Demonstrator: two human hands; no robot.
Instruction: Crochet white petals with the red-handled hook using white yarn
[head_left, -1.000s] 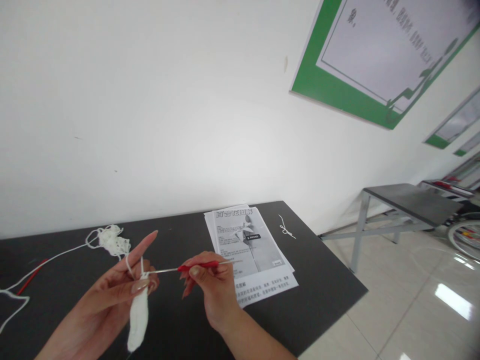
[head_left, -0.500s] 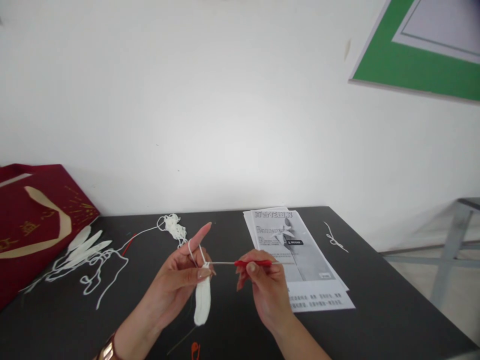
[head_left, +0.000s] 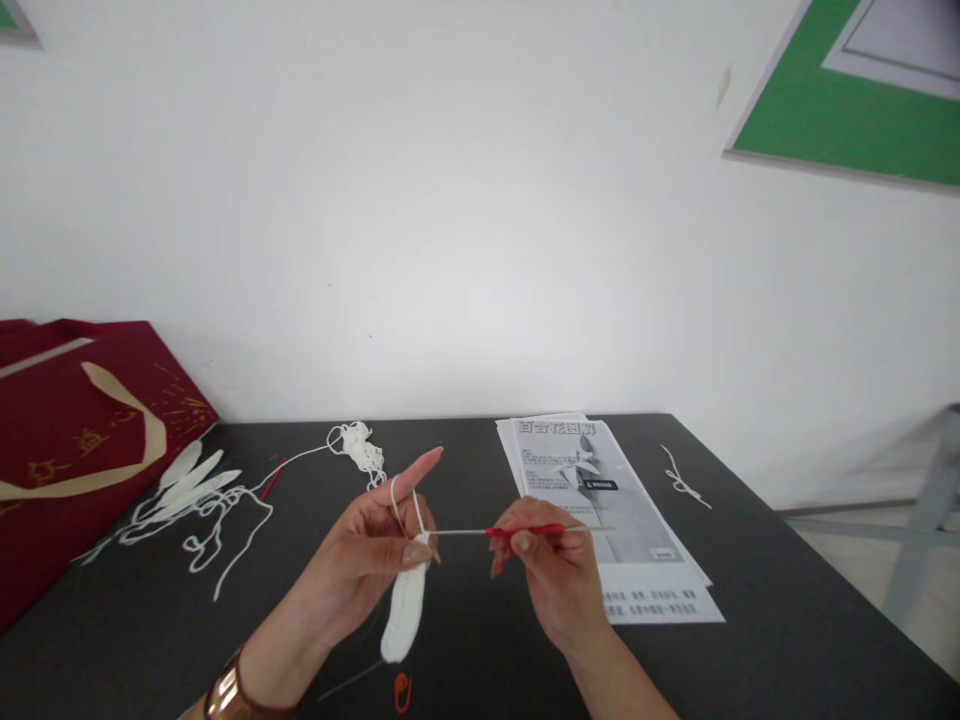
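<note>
Pinching the white crocheted piece (head_left: 403,615) at its top edge, your left hand (head_left: 369,550) suspends it above the table (head_left: 472,630), yarn (head_left: 419,510) looped over its raised finger; your right hand (head_left: 559,570) pinches the hook (head_left: 517,531) by its red handle. Expect the piece to be light, soft and stretchy: hold it beside the hook's shaft, and take the stiff hook by the handle.

Shiny copper-coloured band (head_left: 225,692) around the left wrist (head_left: 271,660); long, glossy fingernails (head_left: 417,553).
</note>
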